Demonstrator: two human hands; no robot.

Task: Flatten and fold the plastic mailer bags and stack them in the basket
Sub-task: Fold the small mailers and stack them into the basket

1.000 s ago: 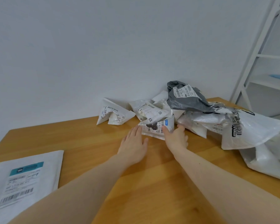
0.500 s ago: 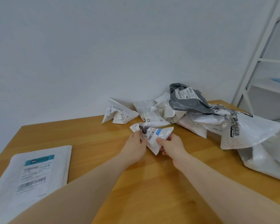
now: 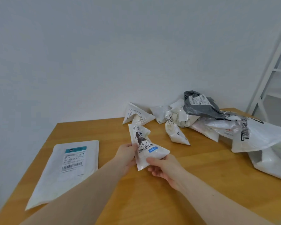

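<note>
Head view:
Held mailer: a small crumpled white mailer bag (image 3: 144, 147) with a barcode label and a blue sticker, held over the wooden bench (image 3: 193, 168), in front of the pile.
Long axis: runs from its upper end, pointing up and away toward the pile, down to its wider lower end near the person; it leans slightly to the left at the top.
Left hand (image 3: 126, 154): fingers curled round the left edge of the held mailer, thumb on its front.
Right hand (image 3: 163, 166): pinches the lower right corner of the same mailer, thumb on top, fingers curled beneath.
Flat mailer: a large white mailer (image 3: 66, 171) with a teal-headed shipping label lies flat on the left part of the bench, its long axis running from near-left to far-right, well apart from the hands.
Pile: crumpled white mailers (image 3: 177, 125) lie at the far edge by the wall, a grey bag (image 3: 201, 108) on top, and a big white bag with black lettering (image 3: 258, 135) to the right.
Shelf frame: white uprights (image 3: 269, 70) stand at the right edge.
</note>
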